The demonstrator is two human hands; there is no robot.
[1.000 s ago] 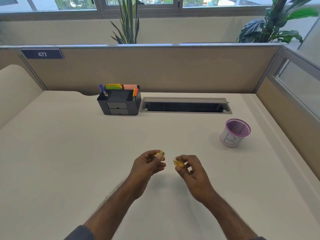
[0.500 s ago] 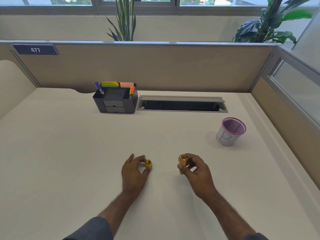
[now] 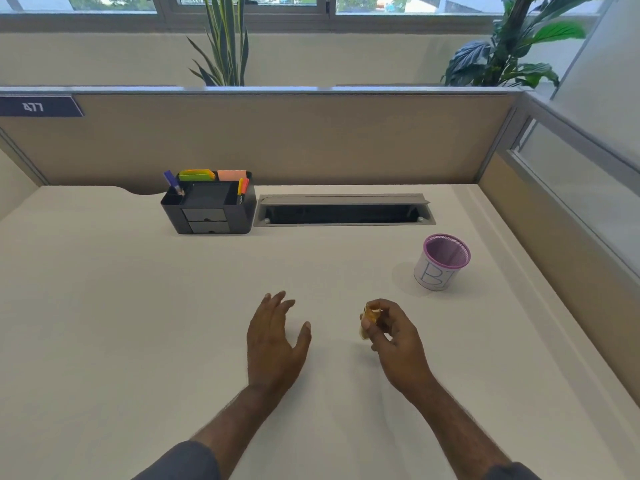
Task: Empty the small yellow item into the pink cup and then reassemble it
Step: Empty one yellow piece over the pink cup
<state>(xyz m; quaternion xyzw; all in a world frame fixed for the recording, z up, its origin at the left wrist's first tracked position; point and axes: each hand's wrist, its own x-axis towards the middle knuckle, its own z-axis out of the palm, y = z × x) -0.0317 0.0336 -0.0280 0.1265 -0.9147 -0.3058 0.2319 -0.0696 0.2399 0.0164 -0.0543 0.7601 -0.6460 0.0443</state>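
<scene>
My right hand [image 3: 394,344] is shut on a small translucent yellow piece [image 3: 372,314], pinched at the fingertips just above the desk. My left hand [image 3: 275,344] hovers palm down over the desk with its fingers spread and nothing visible in it. The other yellow piece that it held is not in sight; I cannot tell whether it lies under the palm. The pink mesh cup [image 3: 431,277], wrapped in white paper with blue lettering, stands upright to the right of and beyond my right hand, a short reach away.
A black desk organiser [image 3: 207,216] with pens and sticky notes stands at the back left. Beside it a grey cable slot [image 3: 343,213] is set into the desk [image 3: 138,323]. Partition walls close the back and right sides.
My left hand has let go of its yellow piece and opened flat over the desk. My right hand still holds its piece and has barely moved. The two hands have drawn apart.
</scene>
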